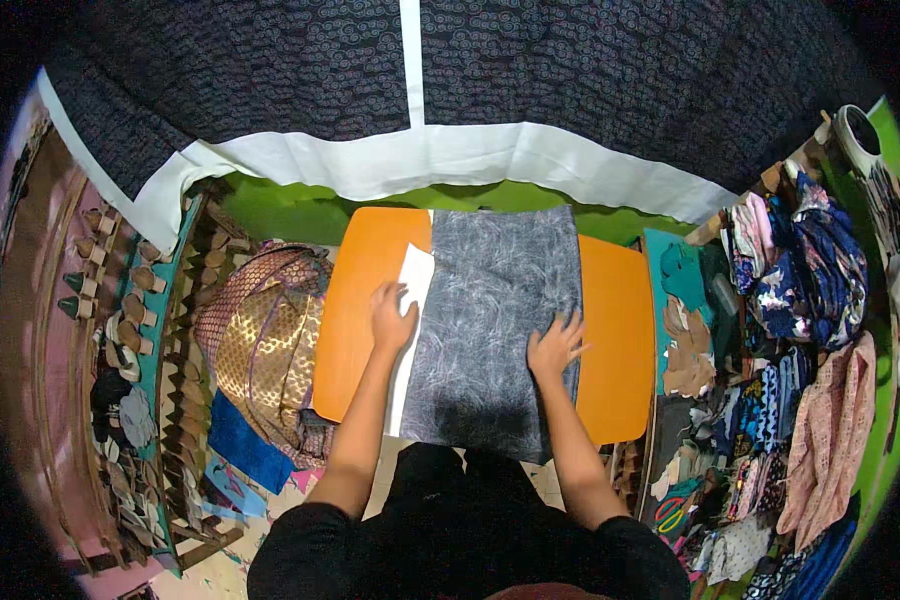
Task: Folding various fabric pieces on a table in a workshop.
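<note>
Plainly, in the head view, an orange table [615, 335] stood before the person, and a grey cloth [490, 280] with pale streaks lay flat across its middle, reaching to its near edge. On the table's left part, a long white piece [418, 268] ran along the cloth's left side; whether it passed under the cloth could not be told. Over the left part of the table, the left hand [394, 318] rested on the white piece, its fingers loosely bent; whether they pinched it I could not tell. Toward the right part of the table, the right hand [553, 348] lay palm down on the cloth near its right edge, fingers spread and grasping nothing. Left of the table sat a gold and purple bundle of fabric [260, 345], with a blue cloth [238, 440] nearer the person and, farther left, rows of tan tapered shapes [185, 405]. Right of the table were brown pieces [687, 348], red and yellow loop handles [672, 514], a blue floral cloth [825, 260] and a pink cloth [833, 430]. Beyond the table's far edge hung a dark patterned curtain [590, 70] with a white lower band [540, 150]
</note>
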A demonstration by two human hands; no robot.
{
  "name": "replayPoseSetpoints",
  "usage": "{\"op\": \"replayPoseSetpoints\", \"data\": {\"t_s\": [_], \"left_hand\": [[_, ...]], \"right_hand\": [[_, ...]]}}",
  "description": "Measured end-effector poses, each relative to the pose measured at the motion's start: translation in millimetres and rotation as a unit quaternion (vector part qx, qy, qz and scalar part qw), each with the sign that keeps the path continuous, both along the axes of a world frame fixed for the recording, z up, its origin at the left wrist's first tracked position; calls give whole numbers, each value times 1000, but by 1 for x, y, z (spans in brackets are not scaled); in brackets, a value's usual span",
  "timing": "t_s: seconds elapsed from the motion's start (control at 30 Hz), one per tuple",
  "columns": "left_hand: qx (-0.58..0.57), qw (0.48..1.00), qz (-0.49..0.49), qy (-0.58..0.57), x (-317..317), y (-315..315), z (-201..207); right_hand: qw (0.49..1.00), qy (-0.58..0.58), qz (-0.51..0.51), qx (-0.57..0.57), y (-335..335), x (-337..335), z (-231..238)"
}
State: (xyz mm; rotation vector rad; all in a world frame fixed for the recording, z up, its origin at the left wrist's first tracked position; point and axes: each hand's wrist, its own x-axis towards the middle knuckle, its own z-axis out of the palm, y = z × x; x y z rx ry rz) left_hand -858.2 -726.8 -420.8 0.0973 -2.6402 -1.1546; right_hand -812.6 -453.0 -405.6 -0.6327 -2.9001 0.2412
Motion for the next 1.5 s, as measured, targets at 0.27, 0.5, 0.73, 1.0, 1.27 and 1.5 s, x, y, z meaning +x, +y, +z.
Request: {"op": "replayPoseSetpoints", "data": {"t_s": [0.27, 0.5, 0.73, 1.0, 1.27, 1.5], "left_hand": [[-85, 961, 262, 24, 198, -30, -21], [405, 878, 247, -61, 247, 0, -67], [558, 800, 171, -137, 249, 6, -41], [515, 818, 254, -51, 290, 17, -67], [339, 888, 310, -13, 292, 32, -29], [-1, 958, 270, 93, 299, 70, -7]], "right_hand": [[970, -107, 195, -99, -41, 33, -2], [973, -100, 187, -95, -59, 14, -8], [913, 13, 376, -155, -100, -70, 20], [760, 2, 605, -235, -141, -158, -10], [803, -122, 548, -202, -147, -161, -25], [721, 99, 604, -324, -40, -157, 18]]}}
